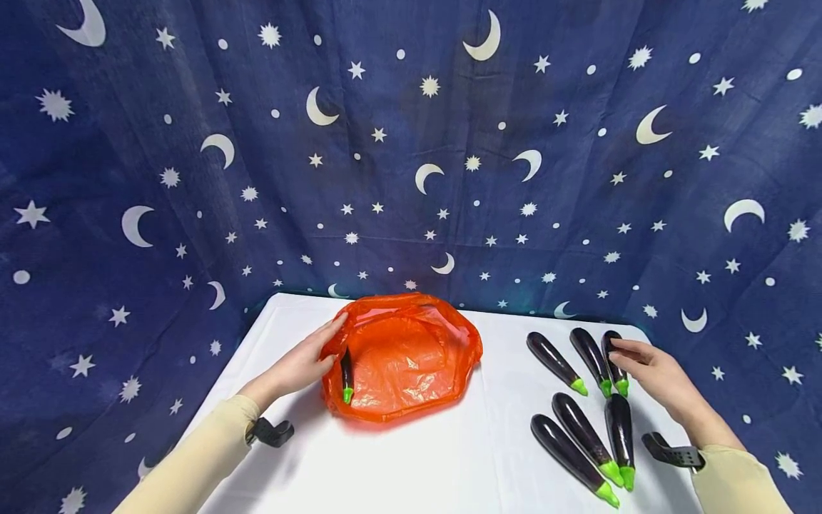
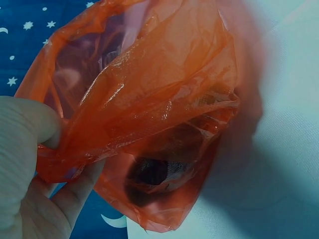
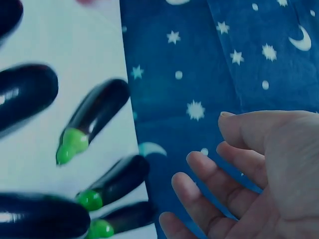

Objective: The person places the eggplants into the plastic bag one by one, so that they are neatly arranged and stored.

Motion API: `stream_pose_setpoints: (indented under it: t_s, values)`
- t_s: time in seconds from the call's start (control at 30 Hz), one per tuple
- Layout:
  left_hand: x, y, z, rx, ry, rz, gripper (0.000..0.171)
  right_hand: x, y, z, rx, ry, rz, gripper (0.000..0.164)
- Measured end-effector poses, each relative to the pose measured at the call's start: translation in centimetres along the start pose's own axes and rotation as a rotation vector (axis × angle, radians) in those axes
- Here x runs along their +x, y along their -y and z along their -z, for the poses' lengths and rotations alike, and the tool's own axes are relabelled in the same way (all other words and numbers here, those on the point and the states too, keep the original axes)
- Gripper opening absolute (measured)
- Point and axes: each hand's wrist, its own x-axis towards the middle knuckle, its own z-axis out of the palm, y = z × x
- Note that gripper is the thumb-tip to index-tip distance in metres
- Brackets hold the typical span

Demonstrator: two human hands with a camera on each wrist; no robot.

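Note:
An orange plastic bag (image 1: 411,412) lies with its mouth wide toward me, left of the table's middle. My left hand (image 1: 292,370) pinches its left rim between thumb and fingers, as the left wrist view shows. Inside, against the left wall, is one dark eggplant (image 1: 347,373) with a green stem end. My right hand (image 1: 664,380) hovers at the right, its fingers loosely bent and holding nothing. Nearest to it is the rightmost back eggplant (image 1: 614,371), partly hidden by the fingertips in the head view. In the right wrist view a gap separates the fingers from the eggplants (image 3: 102,107).
More eggplants lie at the right in two groups: a back row with a left one (image 1: 552,359) and a middle one (image 1: 589,359), and a front group (image 1: 581,428). The white table (image 1: 443,464) meets a blue star-and-moon cloth (image 1: 411,178) behind and at the sides.

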Motion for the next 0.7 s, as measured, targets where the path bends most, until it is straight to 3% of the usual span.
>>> stream_pose_setpoints:
  t_s: [0.43,0.7]
  values:
    - [0.1,-0.1,0.2,-0.015,0.009,0.018,0.081,-1.3,-3.6,0.7,0.029,0.102,-0.113,0.076]
    - [0.2,0.1,0.3,-0.017,0.009,-0.007,0.083,-2.0,-5.2,-0.1,0.058,0.229,-0.287,0.099]
